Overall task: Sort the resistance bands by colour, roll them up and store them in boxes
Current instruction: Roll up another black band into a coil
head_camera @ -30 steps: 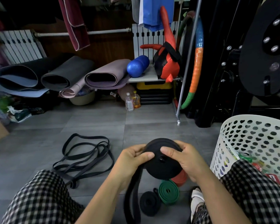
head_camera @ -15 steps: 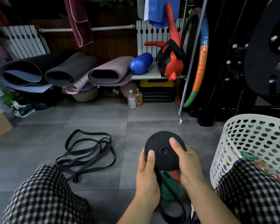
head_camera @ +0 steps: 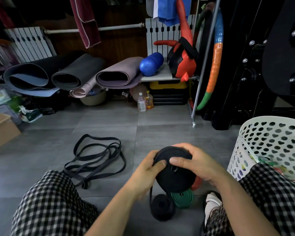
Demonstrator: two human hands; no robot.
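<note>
Both hands hold a thick black band roll (head_camera: 175, 178) above the floor between my knees. My left hand (head_camera: 147, 169) grips its left edge with the thumb on its face. My right hand (head_camera: 194, 161) curls over the top and right side, thumb near the centre. The roll's loose tail (head_camera: 151, 193) hangs down on the left. Under it on the floor lie a small black roll (head_camera: 162, 208), a green roll (head_camera: 182, 198) and a red roll (head_camera: 197, 183), the red mostly hidden. Loose black bands (head_camera: 95, 160) lie tangled to the left.
A white perforated basket (head_camera: 269, 142) with coloured items stands at the right. A cardboard box (head_camera: 2, 130) sits at the far left. Rolled mats (head_camera: 75, 74), bottles (head_camera: 144, 101), a metal rack leg (head_camera: 193, 123) and black gym equipment (head_camera: 262, 65) line the back.
The roll has turned between my hands. My left hand moved from under the roll up to its left edge, and my right hand shifted over its top.
</note>
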